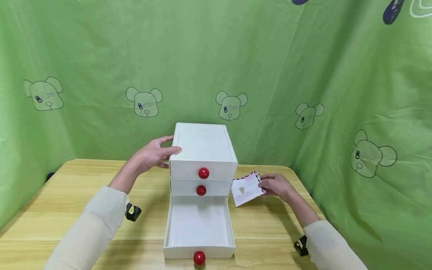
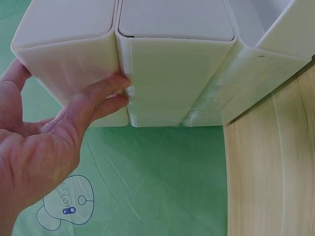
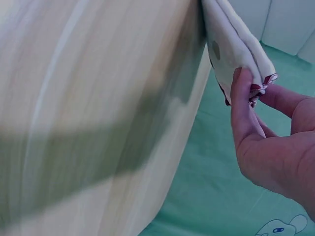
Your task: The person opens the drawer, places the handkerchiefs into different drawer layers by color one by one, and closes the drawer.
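A white three-drawer cabinet (image 1: 204, 142) with red round knobs stands on the wooden table. Its bottom drawer (image 1: 199, 221) is pulled out, with only its white floor showing, while the upper two are closed. My left hand (image 1: 155, 153) rests against the cabinet's left side, thumb over the top edge; in the left wrist view its fingers (image 2: 98, 98) touch the side wall. To the right of the cabinet, my right hand (image 1: 275, 185) pinches a folded white cloth (image 1: 246, 190) by its checked edge. The right wrist view shows the cloth's layers (image 3: 231, 39) between thumb and fingers.
The wooden table (image 1: 141, 232) reaches out on both sides of the cabinet. A green curtain (image 1: 189, 56) with bear-head outlines hangs behind and along the sides. Black wrist mounts (image 1: 132, 212) sit at both sleeves.
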Demonstrator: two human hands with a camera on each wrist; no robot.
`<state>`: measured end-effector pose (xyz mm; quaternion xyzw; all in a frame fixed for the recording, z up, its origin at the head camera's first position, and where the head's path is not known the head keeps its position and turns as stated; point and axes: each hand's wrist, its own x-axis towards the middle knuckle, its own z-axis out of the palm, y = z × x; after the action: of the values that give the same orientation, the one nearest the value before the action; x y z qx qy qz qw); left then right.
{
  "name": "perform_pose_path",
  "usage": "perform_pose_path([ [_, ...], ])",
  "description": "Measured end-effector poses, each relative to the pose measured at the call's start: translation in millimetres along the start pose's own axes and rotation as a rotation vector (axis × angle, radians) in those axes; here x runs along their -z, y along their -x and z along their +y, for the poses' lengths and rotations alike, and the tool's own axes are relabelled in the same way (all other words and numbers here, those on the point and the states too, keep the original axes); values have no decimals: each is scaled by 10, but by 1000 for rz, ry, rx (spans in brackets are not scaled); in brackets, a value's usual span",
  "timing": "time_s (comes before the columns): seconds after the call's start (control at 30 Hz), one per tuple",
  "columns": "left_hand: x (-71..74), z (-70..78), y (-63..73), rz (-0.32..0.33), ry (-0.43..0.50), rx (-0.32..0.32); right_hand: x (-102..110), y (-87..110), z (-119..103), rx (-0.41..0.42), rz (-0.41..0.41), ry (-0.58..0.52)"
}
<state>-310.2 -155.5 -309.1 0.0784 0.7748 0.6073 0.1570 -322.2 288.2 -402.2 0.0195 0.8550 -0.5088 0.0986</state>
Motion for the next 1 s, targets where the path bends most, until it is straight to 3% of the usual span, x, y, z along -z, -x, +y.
perform_pose_path([
  [0.47,0,0,0,-1,4,-1,-14,140,-245,51,-56,-68],
  [1.0,-1,4,-10,-6,-1,1,56,419,-563,89,-122,13],
])
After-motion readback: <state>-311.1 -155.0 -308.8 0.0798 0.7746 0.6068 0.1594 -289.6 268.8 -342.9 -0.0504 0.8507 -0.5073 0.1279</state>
